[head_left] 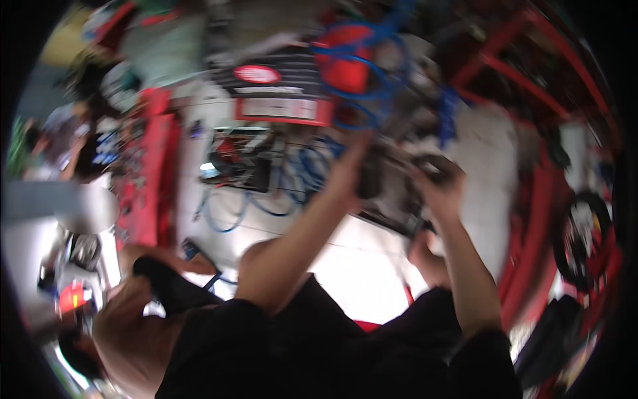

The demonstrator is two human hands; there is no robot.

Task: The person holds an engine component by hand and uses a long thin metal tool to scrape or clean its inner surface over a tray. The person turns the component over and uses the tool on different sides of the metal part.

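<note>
Everything here is placed against the dark machine part (392, 183), a blackish lump of metal that both hands have reached up to, just right of the picture's middle. The frame is badly smeared by motion, so finer detail of it cannot be made out.

Far to the left of the part, low in the picture, another person's arm (133, 319) bends in with something black at the wrist. Nearer, still left of the part, a long red tool tray (149, 173) runs up and down on the white surface (359, 266). Between that tray and the part lies a black-and-red device (242, 159) with loose blue hose (292, 179) looping around it. Just above and left of the part a red-and-black printed box (279, 93) sits, with more blue coil beside it.

The left hand (349, 173) presses against the part's left flank; whether its grip is closed around anything I cannot tell through the blur. The right hand (442, 189) sits on the part's right side, fingers curled over a dark rounded piece, apparently clenched on the part.

As a judgement, the work looks mid-way: the part is held and being handled, not set down or finished. To the right of the part stand a red tubular frame (531, 199) and a small black wheel (585, 233).
</note>
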